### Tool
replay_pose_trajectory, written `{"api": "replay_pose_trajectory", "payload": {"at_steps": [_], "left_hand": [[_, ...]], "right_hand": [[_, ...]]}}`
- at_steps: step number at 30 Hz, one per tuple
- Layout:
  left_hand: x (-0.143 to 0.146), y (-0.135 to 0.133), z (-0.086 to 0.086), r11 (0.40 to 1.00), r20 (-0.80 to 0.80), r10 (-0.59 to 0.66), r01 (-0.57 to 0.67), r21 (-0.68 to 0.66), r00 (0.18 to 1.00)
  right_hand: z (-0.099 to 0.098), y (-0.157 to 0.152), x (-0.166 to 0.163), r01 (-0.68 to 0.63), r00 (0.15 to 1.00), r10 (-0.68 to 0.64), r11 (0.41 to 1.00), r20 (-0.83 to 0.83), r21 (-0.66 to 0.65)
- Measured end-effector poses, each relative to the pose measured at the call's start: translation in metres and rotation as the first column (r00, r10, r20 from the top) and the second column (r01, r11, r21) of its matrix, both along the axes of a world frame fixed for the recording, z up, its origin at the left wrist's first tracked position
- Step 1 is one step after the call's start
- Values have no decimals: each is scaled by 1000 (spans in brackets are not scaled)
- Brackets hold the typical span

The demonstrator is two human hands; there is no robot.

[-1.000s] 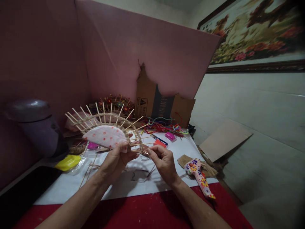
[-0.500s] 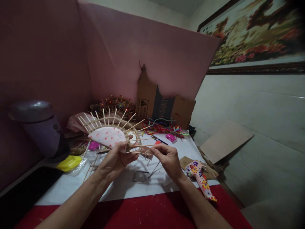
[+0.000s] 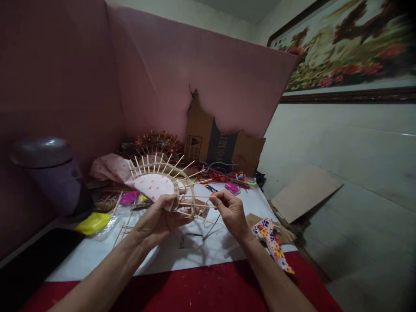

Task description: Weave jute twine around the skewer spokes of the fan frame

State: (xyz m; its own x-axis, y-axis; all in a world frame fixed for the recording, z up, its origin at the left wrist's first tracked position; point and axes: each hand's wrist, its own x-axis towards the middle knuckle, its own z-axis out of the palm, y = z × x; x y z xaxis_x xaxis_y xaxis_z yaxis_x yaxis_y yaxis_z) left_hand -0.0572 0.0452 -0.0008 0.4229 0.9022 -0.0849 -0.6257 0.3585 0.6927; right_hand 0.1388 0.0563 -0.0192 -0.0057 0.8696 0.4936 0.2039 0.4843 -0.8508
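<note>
Many sticks fringe dotted half-disc pinched in left hand; right hand pinching at tips, on what unclear.

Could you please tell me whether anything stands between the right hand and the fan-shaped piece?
Nothing visible does: the right hand is at the ends of some sticks projecting from the fan-shaped piece, which the left hand holds. The pink packet lies beyond, out of the way.
</note>
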Motion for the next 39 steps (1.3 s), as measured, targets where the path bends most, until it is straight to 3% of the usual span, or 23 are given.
{"api": "replay_pose_trajectory", "payload": {"at_steps": [7, 14, 18, 21, 26, 31, 39], "left_hand": [[3, -4, 3, 995, 51, -99, 97, 31, 994], [0, 1, 1, 999, 43, -34, 33, 28, 998], [1, 0, -2, 999, -57, -43, 44, 18, 997], [2, -2, -3, 997, -118, -81, 82, -4, 990], [3, -3, -4, 987, -90, -160, 158, -27, 983], [0, -1, -3, 968, -49, -250, 249, -29, 967], [5, -6, -2, 934, 46, -351, 353, -49, 935]], "right_hand": [[-12, 2, 2, 163, 987, -163, 986, 8, 47], [-9, -4, 3, 216, 968, -232, 966, 98, 145], [-1, -6, 5, 183, 950, -250, 930, 185, 318], [4, -6, 8, 125, 955, -214, 919, 205, 373], [1, -1, 8, 103, 977, -149, 957, 155, 270], [0, 2, 7, 0, 999, 3, 997, -53, 75], [-13, -4, -3, 28, 998, -22, 995, -64, 99]]}}
